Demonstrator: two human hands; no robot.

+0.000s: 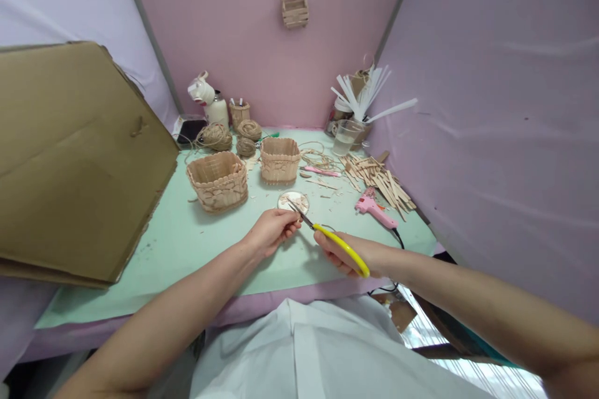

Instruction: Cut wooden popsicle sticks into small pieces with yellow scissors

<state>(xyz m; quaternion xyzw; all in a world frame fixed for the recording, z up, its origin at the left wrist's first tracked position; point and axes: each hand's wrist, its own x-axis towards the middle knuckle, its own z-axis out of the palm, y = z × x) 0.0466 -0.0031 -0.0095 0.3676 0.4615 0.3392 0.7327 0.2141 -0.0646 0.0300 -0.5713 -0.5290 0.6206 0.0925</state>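
Hand work with scissors at a table (187, 255). The right hand (369, 250) has its fingers wrapped around the yellow handles of the scissors (340, 243), whose blades point over a small round dish (281, 203) containing pale scraps. The left hand (271, 230) lies just beside the blades, its fingers pinched together on a small piece (299, 219), too small to identify. Beyond the hands stand two baskets (218, 193); to the right, a pink glue gun (373, 207) lies near a heap of wooden sticks (390, 187).
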